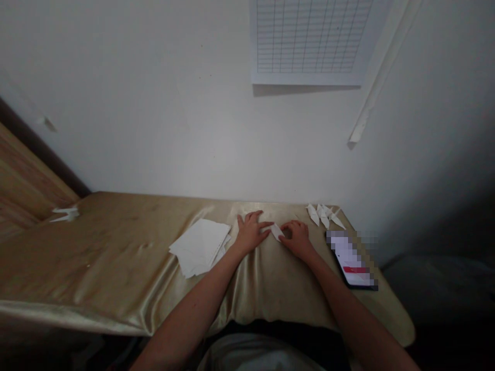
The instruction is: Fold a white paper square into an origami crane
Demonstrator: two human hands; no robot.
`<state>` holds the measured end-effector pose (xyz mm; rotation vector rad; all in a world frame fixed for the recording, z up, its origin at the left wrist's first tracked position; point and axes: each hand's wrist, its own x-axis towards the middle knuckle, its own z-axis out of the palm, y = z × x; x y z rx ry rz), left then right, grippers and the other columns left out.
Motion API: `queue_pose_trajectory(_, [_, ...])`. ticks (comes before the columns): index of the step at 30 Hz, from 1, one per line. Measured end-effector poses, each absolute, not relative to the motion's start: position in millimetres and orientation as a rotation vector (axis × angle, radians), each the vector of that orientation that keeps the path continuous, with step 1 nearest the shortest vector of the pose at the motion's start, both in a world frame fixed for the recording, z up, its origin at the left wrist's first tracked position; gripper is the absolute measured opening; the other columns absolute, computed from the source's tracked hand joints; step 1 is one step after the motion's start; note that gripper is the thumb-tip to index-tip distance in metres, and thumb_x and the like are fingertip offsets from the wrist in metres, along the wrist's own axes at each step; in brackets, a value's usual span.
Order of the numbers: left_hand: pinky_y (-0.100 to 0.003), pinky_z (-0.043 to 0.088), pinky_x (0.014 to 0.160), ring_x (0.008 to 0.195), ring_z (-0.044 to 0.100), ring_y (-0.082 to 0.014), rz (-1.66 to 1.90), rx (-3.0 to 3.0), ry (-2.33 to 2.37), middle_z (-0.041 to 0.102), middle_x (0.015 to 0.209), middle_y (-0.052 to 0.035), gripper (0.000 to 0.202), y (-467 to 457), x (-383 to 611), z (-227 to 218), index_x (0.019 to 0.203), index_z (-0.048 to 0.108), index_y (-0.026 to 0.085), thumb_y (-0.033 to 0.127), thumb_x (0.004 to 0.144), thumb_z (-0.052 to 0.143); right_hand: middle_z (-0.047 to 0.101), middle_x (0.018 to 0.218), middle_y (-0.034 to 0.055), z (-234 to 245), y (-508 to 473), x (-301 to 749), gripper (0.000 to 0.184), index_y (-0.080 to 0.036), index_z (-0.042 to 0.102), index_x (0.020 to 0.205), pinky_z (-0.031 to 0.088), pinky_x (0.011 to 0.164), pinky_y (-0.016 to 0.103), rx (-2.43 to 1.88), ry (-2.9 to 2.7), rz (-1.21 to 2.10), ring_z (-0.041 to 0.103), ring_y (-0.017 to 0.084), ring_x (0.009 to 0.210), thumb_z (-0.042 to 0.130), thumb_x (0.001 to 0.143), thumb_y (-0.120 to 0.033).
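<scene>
A small folded white paper piece [277, 231] lies on the gold cloth-covered table [116, 257] between my two hands. My left hand [251, 231] rests flat with fingers spread, its fingertips pressing the left side of the paper. My right hand [297, 238] has its fingers curled and pinches the paper's right end. A loose stack of white paper sheets [201, 246] lies just left of my left hand.
Several folded white paper shapes [324, 215] lie at the table's far right by the wall. A phone [352, 260] with a lit screen lies right of my right hand. More folded paper [65, 213] sits at the far left. A gridded chart [309, 38] hangs on the wall.
</scene>
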<state>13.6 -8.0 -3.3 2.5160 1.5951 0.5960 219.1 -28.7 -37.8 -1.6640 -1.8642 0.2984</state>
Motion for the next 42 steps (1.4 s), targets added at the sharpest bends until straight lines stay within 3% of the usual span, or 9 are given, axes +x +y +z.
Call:
queue_pose_trajectory(7, [-0.077,0.013,0.116,0.143,0.039,-0.0331,0.635,2.505,1.592,0.047,0.155,-0.0053,0.037,-7,13,-3,0.13,0.067,0.047,0.039,0.094,0.068,0.072,0.104,0.0043,-30,-32,216,0.018,-0.023,0.069,0.099,0.028,0.109,0.048,-1.668,-1.804,0.369,0.057,0.026,0.109,0.064,0.083,-0.028])
queue_pose_trajectory(10, [-0.076,0.013,0.117,0.144,0.038,-0.0335,0.664,2.486,1.598,0.046,0.157,-0.0052,0.041,-6,13,-3,0.134,0.065,0.046,0.038,0.094,0.067,0.072,0.103,0.0054,-21,-34,219,0.023,-0.022,0.068,0.105,0.029,0.109,0.047,-1.674,-1.784,0.255,0.057,0.026,0.108,0.06,0.084,-0.024])
queue_pose_trajectory(12, [-0.074,0.012,0.118,0.144,0.038,-0.0329,0.675,2.472,1.605,0.045,0.157,-0.0051,0.043,-5,12,-5,0.137,0.062,0.046,0.038,0.095,0.066,0.072,0.101,0.0058,-17,-35,222,0.028,-0.023,0.067,0.111,0.022,0.114,0.052,-1.698,-1.813,0.101,0.055,0.028,0.112,0.058,0.085,-0.021])
queue_pose_trajectory(16, [-0.074,0.013,0.118,0.144,0.038,-0.0323,0.67,2.462,1.607,0.045,0.157,-0.0059,0.046,-5,12,-7,0.14,0.06,0.045,0.037,0.095,0.066,0.072,0.106,0.0076,-15,-37,226,0.015,-0.022,0.069,0.098,0.007,0.12,0.059,-1.759,-1.889,-0.097,0.053,0.03,0.119,0.056,0.089,-0.022])
queue_pose_trajectory(23, [-0.073,0.014,0.118,0.143,0.039,-0.0326,0.648,2.469,1.62,0.047,0.155,-0.007,0.043,-6,13,-5,0.137,0.063,0.043,0.037,0.094,0.067,0.072,0.108,0.0062,-18,-37,225,0.013,-0.023,0.073,0.09,0.009,0.119,0.062,-1.749,-1.961,0.016,0.056,0.029,0.119,0.065,0.091,-0.034])
queue_pose_trajectory(30, [-0.075,0.014,0.118,0.144,0.038,-0.0337,0.611,2.473,1.598,0.049,0.153,-0.0072,0.031,-6,14,-7,0.125,0.073,0.04,0.039,0.093,0.069,0.073,0.108,0.0081,-19,-37,221,0.027,-0.026,0.078,0.095,0.008,0.116,0.067,-1.735,-2.022,0.098,0.056,0.029,0.116,0.057,0.097,-0.044])
queue_pose_trajectory(34, [-0.075,0.015,0.117,0.143,0.04,-0.034,0.596,2.472,1.546,0.05,0.152,-0.007,0.027,-7,17,-8,0.12,0.075,0.039,0.045,0.095,0.067,0.074,0.107,0.0083,-18,-38,217,0.029,-0.025,0.078,0.097,0.01,0.116,0.067,-1.721,-2.075,0.133,0.055,0.029,0.119,0.051,0.1,-0.036])
queue_pose_trajectory(38, [-0.076,0.013,0.117,0.143,0.04,-0.0341,0.597,2.461,1.538,0.051,0.151,-0.0069,0.023,-7,21,-13,0.11,0.078,0.037,0.049,0.094,0.067,0.075,0.109,0.0061,-20,-37,217,0.02,-0.028,0.078,0.099,0.011,0.117,0.065,-1.711,-2.019,0.223,0.054,0.029,0.121,0.058,0.095,-0.031])
queue_pose_trajectory(42, [-0.076,0.013,0.116,0.142,0.04,-0.0354,0.592,2.43,1.553,0.05,0.152,-0.0067,0.025,-6,25,-17,0.106,0.078,0.033,0.05,0.088,0.073,0.074,0.108,0.0064,-22,-35,216,0.024,-0.027,0.075,0.111,0.015,0.116,0.06,-1.739,-1.929,0.273,0.055,0.028,0.12,0.062,0.091,-0.03])
